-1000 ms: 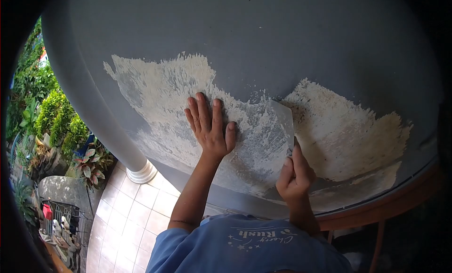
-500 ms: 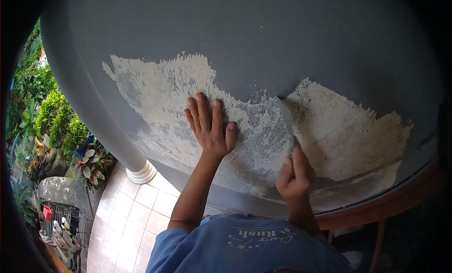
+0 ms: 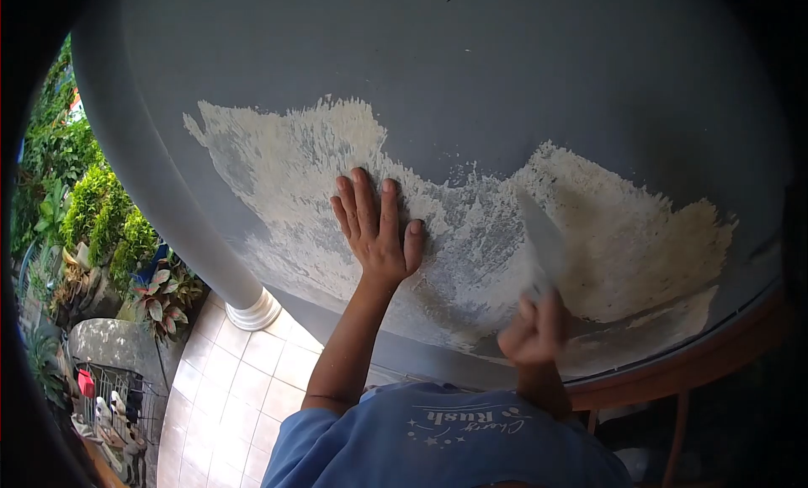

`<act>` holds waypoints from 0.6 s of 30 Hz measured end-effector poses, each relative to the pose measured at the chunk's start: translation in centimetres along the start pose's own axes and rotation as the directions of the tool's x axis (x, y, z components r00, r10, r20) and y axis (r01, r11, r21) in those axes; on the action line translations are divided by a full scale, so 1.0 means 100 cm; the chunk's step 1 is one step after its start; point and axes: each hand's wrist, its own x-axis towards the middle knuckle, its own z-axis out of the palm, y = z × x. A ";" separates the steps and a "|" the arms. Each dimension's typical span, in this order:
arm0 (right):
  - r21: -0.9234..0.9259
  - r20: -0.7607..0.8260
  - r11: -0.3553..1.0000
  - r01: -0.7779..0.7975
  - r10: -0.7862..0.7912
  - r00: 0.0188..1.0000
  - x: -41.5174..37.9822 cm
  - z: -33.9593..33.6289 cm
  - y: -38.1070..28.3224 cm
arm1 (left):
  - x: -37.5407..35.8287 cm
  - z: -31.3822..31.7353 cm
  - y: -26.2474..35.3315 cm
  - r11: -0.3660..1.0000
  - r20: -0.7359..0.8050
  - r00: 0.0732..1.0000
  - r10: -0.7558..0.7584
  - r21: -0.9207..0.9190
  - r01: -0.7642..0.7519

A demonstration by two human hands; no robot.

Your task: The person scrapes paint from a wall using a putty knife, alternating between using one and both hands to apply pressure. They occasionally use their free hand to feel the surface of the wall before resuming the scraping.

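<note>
Flat against the wall (image 3: 539, 75), my left hand (image 3: 379, 248) rests with its fingers spread over a rough patch (image 3: 295, 155) where the grey paint is gone. My right hand (image 3: 535, 330) is closed round the handle of a scraper (image 3: 545, 242), blurred by motion. Its pale blade points up and a little left, overlapping the bared area. White and grey flecks mottle the surface between my hands. A second pale stretch (image 3: 623, 227) spreads to the right of the blade.
A grey round column (image 3: 181, 202) with a white base (image 3: 252, 311) stands on the left. Beyond it are light floor tiles (image 3: 219, 387), green plants (image 3: 97, 197) and a wire cage (image 3: 118, 404). A reddish-brown rail (image 3: 656, 378) curves along the lower right.
My right hand and the scraper have moved down and slightly right, the blade tip leaving the grey paint's edge. My left hand stays in place.
</note>
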 end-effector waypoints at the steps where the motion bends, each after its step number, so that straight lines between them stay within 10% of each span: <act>1: -0.036 0.063 0.998 -0.045 0.048 0.997 0.009 0.005 -0.003 | 0.000 0.000 0.000 1.000 0.003 1.000 -0.001 0.002 0.001; 12: 0.071 0.058 0.991 -0.116 0.112 0.992 0.017 -0.012 -0.016 | 0.000 -0.001 0.000 1.000 -0.007 1.000 0.013 0.015 -0.013; 15: -0.132 0.004 0.987 0.096 -0.096 0.995 0.017 -0.008 -0.009 | 0.000 0.000 0.000 1.000 -0.009 1.000 0.010 0.013 -0.010; 18: -0.075 0.112 0.994 -0.079 0.087 0.990 0.022 0.004 -0.005 | 0.000 0.000 0.000 1.000 -0.009 1.000 0.006 0.007 -0.005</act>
